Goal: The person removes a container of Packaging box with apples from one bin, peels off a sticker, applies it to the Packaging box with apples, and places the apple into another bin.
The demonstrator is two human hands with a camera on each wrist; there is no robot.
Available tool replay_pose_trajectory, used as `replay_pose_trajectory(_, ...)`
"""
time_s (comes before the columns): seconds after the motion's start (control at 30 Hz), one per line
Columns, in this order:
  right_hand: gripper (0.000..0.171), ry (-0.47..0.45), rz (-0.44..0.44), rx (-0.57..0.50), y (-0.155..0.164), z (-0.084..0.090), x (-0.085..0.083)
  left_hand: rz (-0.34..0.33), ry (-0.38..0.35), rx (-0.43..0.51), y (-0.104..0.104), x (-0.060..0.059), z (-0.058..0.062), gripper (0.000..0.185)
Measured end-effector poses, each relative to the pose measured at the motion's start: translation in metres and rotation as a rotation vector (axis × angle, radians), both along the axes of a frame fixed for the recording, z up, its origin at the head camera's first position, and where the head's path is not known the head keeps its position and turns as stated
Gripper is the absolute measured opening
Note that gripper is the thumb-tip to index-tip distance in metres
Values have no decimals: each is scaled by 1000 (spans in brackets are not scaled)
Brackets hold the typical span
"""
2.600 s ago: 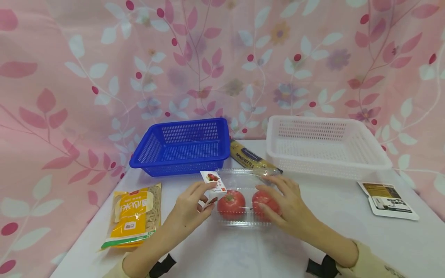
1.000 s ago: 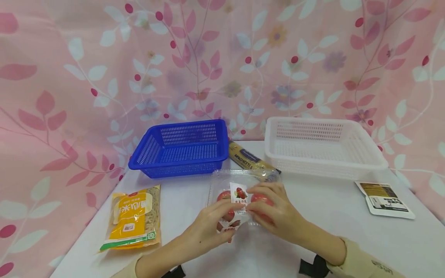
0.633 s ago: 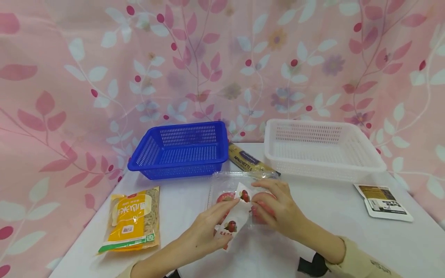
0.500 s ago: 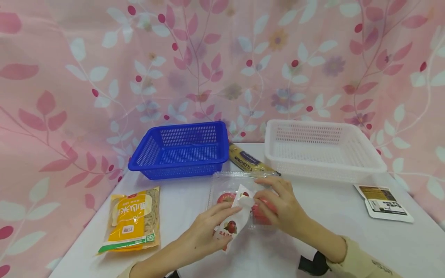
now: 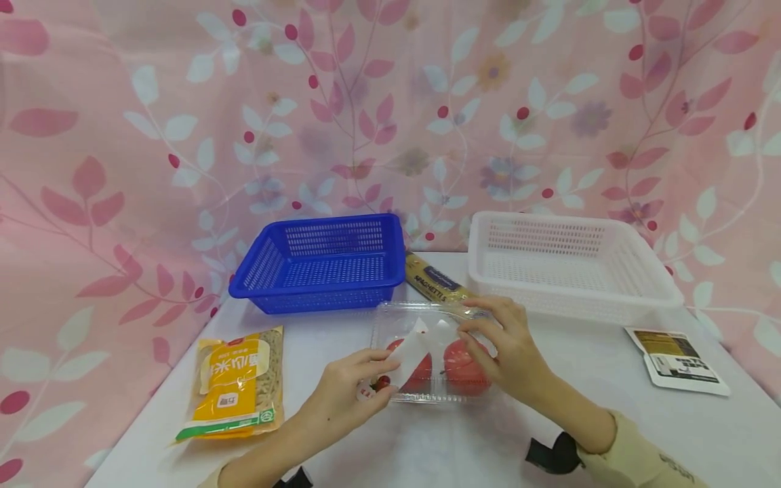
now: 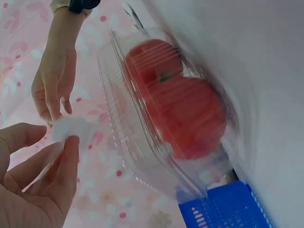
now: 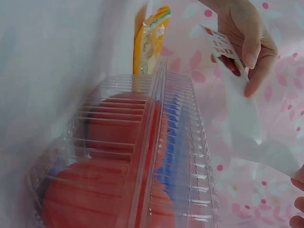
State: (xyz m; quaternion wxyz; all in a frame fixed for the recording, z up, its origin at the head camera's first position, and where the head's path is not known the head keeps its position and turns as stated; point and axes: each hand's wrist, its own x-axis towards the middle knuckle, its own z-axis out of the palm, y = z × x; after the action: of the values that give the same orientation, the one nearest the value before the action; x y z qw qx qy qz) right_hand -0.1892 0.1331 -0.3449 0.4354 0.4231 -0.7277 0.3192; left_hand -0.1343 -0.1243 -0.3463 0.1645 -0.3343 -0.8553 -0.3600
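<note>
Between my hands stretches a white label strip (image 5: 410, 358) with a strawberry-like red print, bent partway along. My left hand (image 5: 343, 392) pinches its printed end, beside the picture. My right hand (image 5: 511, 349) pinches the other end, which looks like a paler flap in the head view. Just beneath them on the table stands a clear plastic clamshell box (image 5: 390, 318), its lid down. Two red tomatoes (image 5: 466, 369) (image 7: 116, 128) lie inside it. In the left wrist view the strip (image 6: 72, 129) is blurred, and both hands are apart from the box.
A blue basket (image 5: 317, 298) stands behind on the left, a white basket (image 5: 573, 298) on the right. A spaghetti packet (image 5: 434, 278) lies between them. A yellow food bag (image 5: 234, 383) is at left, a white-edged pouch (image 5: 677, 359) at right.
My left hand first held the label at the box's left side, then both hands met over the box. Since then the strip has unfolded and my hands have drawn apart, each holding an end.
</note>
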Motion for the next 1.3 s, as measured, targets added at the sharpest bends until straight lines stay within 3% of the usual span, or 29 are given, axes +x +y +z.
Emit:
replay_pose_trajectory(0.1, 26, 0, -5, -21, 2, 2, -2, 51, -54, 11, -8, -2, 4, 23)
replay_pose_trajectory(0.3, 27, -8, -24, -35, 5, 5, -6, 188, -80, 37, -27, -10, 12, 23)
replay_pose_trajectory(0.43, 27, -1, -29, -29, 6, 6, -8, 293, -170, 45, -40, -18, 15, 27)
replay_pose_trajectory(0.53, 26, 10, -27, -26, 8, 6, -11, 360, -242, -3, -48, -24, 14, 29)
replay_pose_trajectory(0.7, 27, -4, -52, -21, 11, 5, -17, 438, -287, -123, -52, -33, 6, 35)
replay_pose_trajectory(0.9, 25, -13, -84, -3, 11, 3, -24, 452, -309, -182, -55, -35, -3, 33)
replay_pose_trajectory(1.07, 25, 1, -108, 15, 10, 0, -30, 436, -285, -238, -58, -37, -12, 29)
replay_pose_trajectory(1.17, 27, 0, -123, 28, 9, -1, -33, 416, -281, -265, -59, -38, -18, 26)
replay_pose_trajectory(1.3, 29, -9, -135, 42, 8, -2, -35, 363, -330, -277, -60, -39, -27, 20)
